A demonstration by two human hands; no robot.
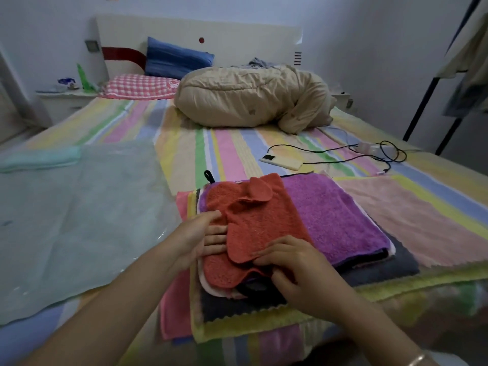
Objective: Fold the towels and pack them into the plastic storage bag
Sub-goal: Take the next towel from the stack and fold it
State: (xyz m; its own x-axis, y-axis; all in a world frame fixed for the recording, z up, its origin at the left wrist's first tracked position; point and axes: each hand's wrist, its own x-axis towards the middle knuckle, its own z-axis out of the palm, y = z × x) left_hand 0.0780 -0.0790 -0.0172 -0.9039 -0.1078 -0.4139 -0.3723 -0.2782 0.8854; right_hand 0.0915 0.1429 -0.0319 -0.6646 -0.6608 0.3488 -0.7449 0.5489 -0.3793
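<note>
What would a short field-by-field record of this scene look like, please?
Setting: bed with striped sheet
Top towel: red towel, partly folded over itself
Pile beneath: purple towel, grey towel, yellow towel
Left hand: flat on the red towel's left edge
Right hand: fingers curled on its near edge
Plastic bag: flat on the bed, left of the pile
Packed: mint towel, seemingly inside the bag's far end
Also: phone, beige quilt

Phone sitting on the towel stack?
No, the phone lies on the striped sheet, beyond the far edge of the towel stack.
</note>
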